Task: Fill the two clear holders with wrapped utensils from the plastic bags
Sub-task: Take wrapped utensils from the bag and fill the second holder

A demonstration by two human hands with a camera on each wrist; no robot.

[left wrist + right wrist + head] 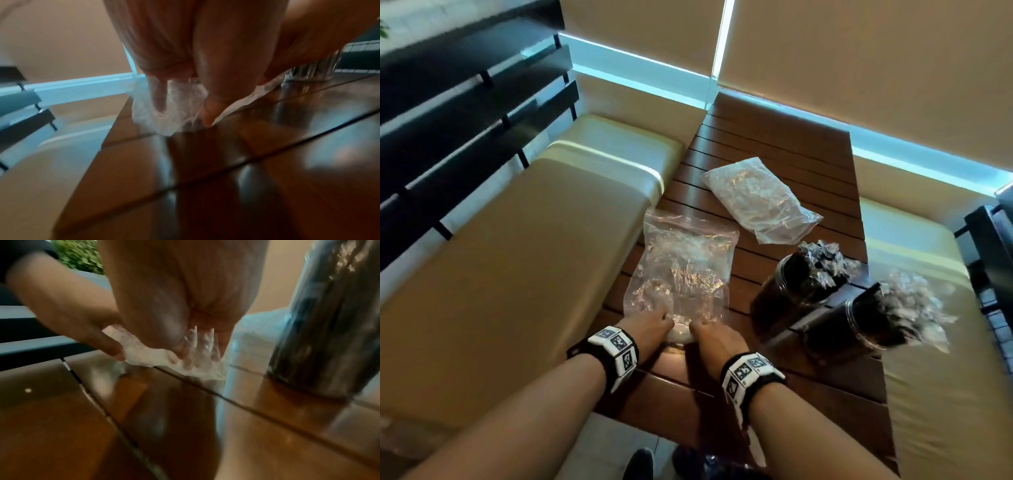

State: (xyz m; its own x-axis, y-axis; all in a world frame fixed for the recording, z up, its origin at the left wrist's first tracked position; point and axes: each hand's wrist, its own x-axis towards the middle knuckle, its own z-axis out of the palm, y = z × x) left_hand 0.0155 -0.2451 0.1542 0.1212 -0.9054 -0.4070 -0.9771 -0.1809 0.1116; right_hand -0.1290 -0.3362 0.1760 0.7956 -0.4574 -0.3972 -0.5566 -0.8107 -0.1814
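Hands at the near bag: left hand and right hand each pinch its near edge, grip closed on plastic, on the slatted worktop. Far bag lies beyond, apart. Two clear holders, stuffed with wrapped utensils, stand right of the hands.

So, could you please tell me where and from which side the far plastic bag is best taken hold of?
Probably by the crumpled open end of the far plastic bag, which points toward the holders, coming from the right with the right hand. That end is loose film, easy to pinch; the rest lies flat on the table.
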